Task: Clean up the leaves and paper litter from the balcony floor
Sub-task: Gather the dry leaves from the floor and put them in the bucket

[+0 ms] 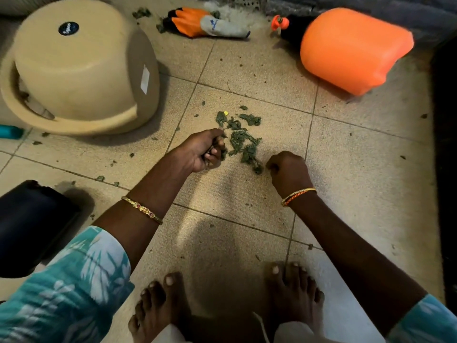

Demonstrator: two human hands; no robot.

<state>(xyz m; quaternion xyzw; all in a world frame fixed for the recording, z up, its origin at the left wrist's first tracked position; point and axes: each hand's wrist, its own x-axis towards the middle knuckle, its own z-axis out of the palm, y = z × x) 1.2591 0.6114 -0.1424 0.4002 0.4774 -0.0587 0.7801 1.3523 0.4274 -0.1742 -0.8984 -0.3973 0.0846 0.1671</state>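
A small heap of green leaf pieces point(241, 139) lies on the beige tiled floor point(346, 169), with a tiny yellow scrap point(225, 112) at its far edge. My left hand point(204, 152) sits at the heap's left side, fingers curled around some leaf bits. My right hand point(288, 170) is at the heap's near right end, fingers curled down onto the leaves there. What it holds is hidden under the fingers. Loose leaf crumbs are scattered over the tiles around.
A tan plastic tub point(79, 68) lies tipped over at the left. An orange jug point(351, 48) lies at the back right, an orange and grey glove point(205, 22) at the back. A black container point(32, 226) stands near left. My bare feet point(222, 300) are below.
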